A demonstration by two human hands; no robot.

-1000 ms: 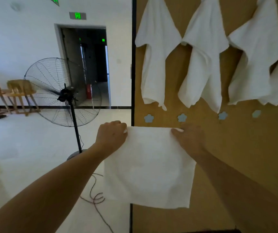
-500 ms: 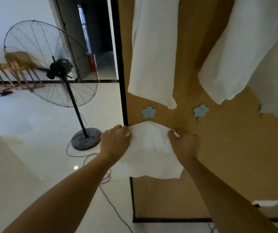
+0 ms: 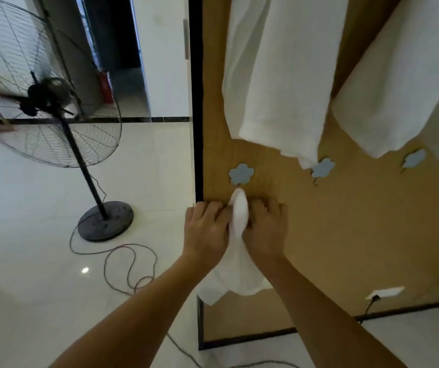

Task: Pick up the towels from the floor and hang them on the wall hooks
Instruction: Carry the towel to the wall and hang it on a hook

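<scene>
White towel [image 3: 239, 221]: spread flat a second ago, now bunched into a narrow peak just below the leftmost blue flower hook [image 3: 241, 173]. Left hand [image 3: 207, 229] and right hand [image 3: 264, 229]: fingers curled, pinching the gathered cloth between them. Judged ready to hook. Hung towels [image 3: 274, 75] above.

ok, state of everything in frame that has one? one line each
left hand: grips the bunched towel.
right hand: grips the same towel from the other side.
towel in hands: gathered into a peak just under the leftmost hook, not yet hung.
leftmost flower hook: bare.
hung towels: draped on the wall board above.
fan: blades blurred, looks running.
wall socket: a plug is in it.
</scene>
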